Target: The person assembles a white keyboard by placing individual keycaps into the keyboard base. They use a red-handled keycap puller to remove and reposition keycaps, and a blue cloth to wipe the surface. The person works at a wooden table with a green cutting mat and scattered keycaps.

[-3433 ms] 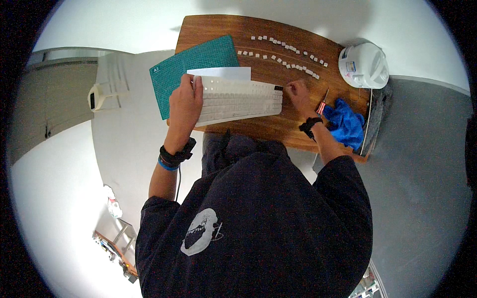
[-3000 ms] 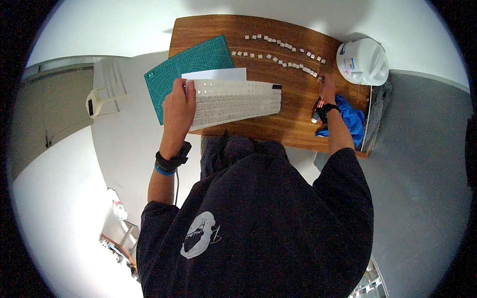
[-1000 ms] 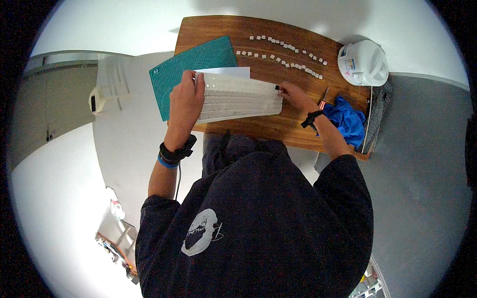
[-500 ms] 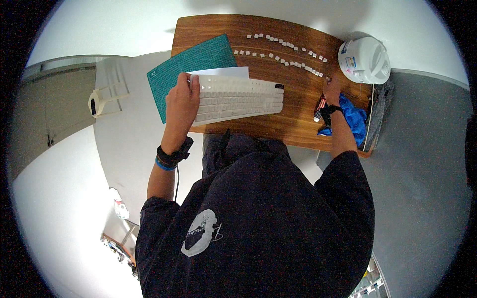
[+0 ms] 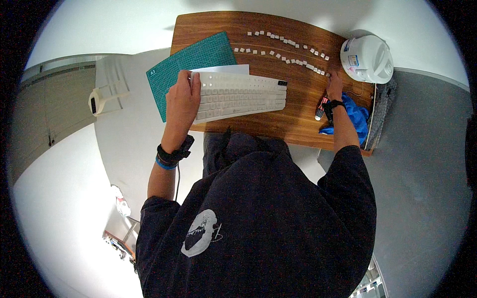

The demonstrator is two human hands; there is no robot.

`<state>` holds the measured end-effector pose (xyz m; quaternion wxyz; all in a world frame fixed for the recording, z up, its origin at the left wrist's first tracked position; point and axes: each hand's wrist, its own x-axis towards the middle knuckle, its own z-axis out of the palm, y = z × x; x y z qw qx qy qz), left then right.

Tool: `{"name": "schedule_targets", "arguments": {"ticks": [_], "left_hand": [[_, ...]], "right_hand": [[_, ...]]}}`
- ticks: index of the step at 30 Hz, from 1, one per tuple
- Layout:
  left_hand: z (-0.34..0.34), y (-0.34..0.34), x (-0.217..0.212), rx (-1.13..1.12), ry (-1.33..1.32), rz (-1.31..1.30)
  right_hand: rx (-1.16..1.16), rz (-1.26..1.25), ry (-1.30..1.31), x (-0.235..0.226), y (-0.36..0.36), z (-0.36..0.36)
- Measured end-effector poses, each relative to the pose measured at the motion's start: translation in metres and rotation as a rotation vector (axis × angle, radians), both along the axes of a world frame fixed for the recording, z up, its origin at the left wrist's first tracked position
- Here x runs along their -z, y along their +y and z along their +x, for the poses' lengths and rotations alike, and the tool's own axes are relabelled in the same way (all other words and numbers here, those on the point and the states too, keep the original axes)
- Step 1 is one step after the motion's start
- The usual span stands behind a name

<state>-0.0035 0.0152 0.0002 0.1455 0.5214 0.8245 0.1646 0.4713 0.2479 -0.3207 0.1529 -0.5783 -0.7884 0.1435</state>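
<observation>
My left hand (image 5: 184, 97) is wrapped round the left end of a white keyboard (image 5: 238, 102), which lies at a slight tilt near the table's front edge. Along the keyboard's far side, the top strip shows gaps where keycaps are off. A dark panel sits at its far right corner. My right hand (image 5: 335, 84) is at the right end of the nearer row of loose white keycaps (image 5: 297, 62), with its fingers closed on a small keycap (image 5: 328, 74) at the fingertips. Behind runs another row of white keycaps (image 5: 283, 39).
A green cutting mat (image 5: 198, 52) and a white sheet (image 5: 233, 69) lie left of and behind the keyboard on the wooden table (image 5: 208, 22). At the right stand a white lidded appliance (image 5: 367, 59), a blue cloth (image 5: 354, 114) and a remote-like object (image 5: 319, 113) by my right wrist.
My right hand stays at the row's right end, its fingers a little nearer the last keycaps. The left hand and keyboard have barely moved. The whole view has shifted slightly.
</observation>
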Motion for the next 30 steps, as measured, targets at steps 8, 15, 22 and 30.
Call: {"name": "schedule_targets", "arguments": {"ticks": [8, 15, 22, 30], "left_hand": [[0.002, -0.002, -0.002, 0.008, -0.005, 0.031], [0.003, -0.007, 0.000, 0.003, 0.017, 0.042], [0.006, -0.012, -0.008, -0.026, -0.023, 0.051], [0.009, -0.014, -0.010, -0.022, -0.013, 0.060]], "right_hand": [[0.107, 0.163, -0.092, -0.003, -0.004, -0.014], [-0.472, 0.072, 0.151, -0.056, -0.063, -0.088], [-0.667, -0.253, 0.017, -0.092, -0.113, -0.129], [-0.711, -0.159, 0.088, -0.093, -0.123, -0.124]]}}
